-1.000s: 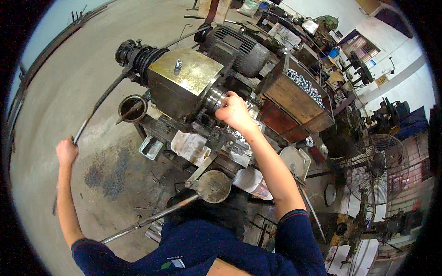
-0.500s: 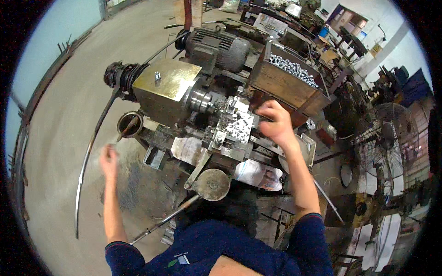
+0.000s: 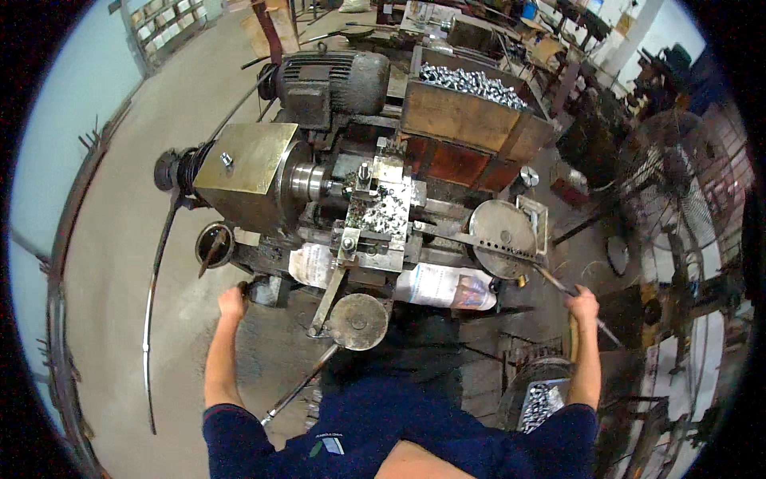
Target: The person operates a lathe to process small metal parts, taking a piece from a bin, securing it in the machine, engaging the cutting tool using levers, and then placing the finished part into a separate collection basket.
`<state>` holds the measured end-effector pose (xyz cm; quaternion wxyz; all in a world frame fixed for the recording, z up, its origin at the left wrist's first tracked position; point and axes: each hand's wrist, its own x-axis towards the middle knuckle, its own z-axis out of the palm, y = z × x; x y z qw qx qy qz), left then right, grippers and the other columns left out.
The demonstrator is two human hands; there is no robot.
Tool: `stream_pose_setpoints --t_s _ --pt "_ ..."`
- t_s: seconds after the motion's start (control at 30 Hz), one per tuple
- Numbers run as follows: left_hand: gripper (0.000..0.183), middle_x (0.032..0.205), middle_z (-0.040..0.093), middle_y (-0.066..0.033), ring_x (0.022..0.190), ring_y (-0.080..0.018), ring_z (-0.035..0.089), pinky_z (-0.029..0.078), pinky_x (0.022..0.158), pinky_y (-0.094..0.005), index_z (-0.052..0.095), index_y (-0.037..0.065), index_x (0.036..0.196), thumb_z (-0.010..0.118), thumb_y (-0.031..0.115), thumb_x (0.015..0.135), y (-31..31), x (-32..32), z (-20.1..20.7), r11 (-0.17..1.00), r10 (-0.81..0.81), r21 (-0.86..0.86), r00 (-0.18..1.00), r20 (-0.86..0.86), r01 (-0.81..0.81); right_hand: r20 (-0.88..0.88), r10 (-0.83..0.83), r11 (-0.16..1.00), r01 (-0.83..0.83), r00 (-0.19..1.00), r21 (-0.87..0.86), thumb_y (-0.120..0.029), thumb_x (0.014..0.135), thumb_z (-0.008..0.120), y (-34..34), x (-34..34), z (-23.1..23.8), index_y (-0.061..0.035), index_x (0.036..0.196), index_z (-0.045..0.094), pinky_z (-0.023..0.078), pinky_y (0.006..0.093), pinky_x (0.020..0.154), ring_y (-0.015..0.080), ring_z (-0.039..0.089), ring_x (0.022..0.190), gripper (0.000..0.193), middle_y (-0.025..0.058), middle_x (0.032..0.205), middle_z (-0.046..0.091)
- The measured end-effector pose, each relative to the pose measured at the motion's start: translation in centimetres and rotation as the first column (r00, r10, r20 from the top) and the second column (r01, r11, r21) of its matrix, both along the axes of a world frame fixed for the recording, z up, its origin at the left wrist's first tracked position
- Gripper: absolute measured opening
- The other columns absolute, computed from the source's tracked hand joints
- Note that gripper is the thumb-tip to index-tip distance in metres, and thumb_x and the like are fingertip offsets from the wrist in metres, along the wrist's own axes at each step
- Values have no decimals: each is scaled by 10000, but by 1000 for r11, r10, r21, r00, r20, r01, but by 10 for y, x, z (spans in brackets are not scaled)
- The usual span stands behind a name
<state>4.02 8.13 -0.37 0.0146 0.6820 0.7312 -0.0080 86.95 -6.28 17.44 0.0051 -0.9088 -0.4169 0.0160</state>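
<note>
My right hand (image 3: 582, 306) is closed round a long metal lever (image 3: 556, 281) at the right of a small lathe. A perforated bar (image 3: 471, 239) runs from the lever across a round plate to the tool slide (image 3: 379, 214), which is strewn with metal chips. My left hand (image 3: 232, 303) is closed beside a small metal tray (image 3: 266, 290) below the headstock; whatever its fingers hold is hidden. The shiny chuck (image 3: 308, 183) faces the slide. On the brass-coloured headstock cover (image 3: 247, 160) lies a small metal part (image 3: 227, 160).
Behind the slide stands a wooden box (image 3: 471, 120) heaped with small metal parts. An electric motor (image 3: 331, 84) sits at the back. A pot (image 3: 215, 243) with a brush-like stick hangs at the left. Another long lever (image 3: 299, 385) reaches toward me. A caged fan (image 3: 666, 176) stands right.
My right hand has left the tool slide, moved right and toward me, and taken hold of the lever. My left hand has moved right and slightly nearer, to the tray. The view has shifted.
</note>
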Motion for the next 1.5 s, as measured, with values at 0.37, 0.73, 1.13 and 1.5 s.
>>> stream_pose_setpoints --t_s 0.37,0.73,1.13,1.5 --pt "387 746 647 -164 556 -199 635 503 551 -320 586 -30 1068 623 156 731 -85 -47 -16 877 423 -442 745 517 -191 251 64 994 -84 966 68 -226 571 675 -124 -38 -78 -43 800 522 473 453 592 365 581 622 331 172 659 582" --pt "359 776 632 -167 619 -213 624 523 550 -311 556 -90 1070 569 91 761 -70 -22 -2 899 403 -409 658 637 -155 -190 -97 995 97 977 -7 -201 552 587 -139 -158 -47 -15 863 519 465 497 641 419 587 677 369 235 690 599" --pt "475 930 628 -195 810 -317 618 489 699 -385 528 3 1155 628 184 727 1 -1 19 984 166 -136 883 440 -117 52 -214 951 220 976 -219 -358 635 611 -94 -35 -47 -32 858 617 487 432 738 342 616 832 395 179 871 631" --pt "558 813 624 -217 793 -391 606 482 691 -462 614 22 808 506 569 776 8 49 -86 908 380 78 889 255 -411 350 -196 938 279 916 -206 -234 781 481 39 68 -41 -95 982 590 358 565 856 278 530 1039 267 78 1038 605"
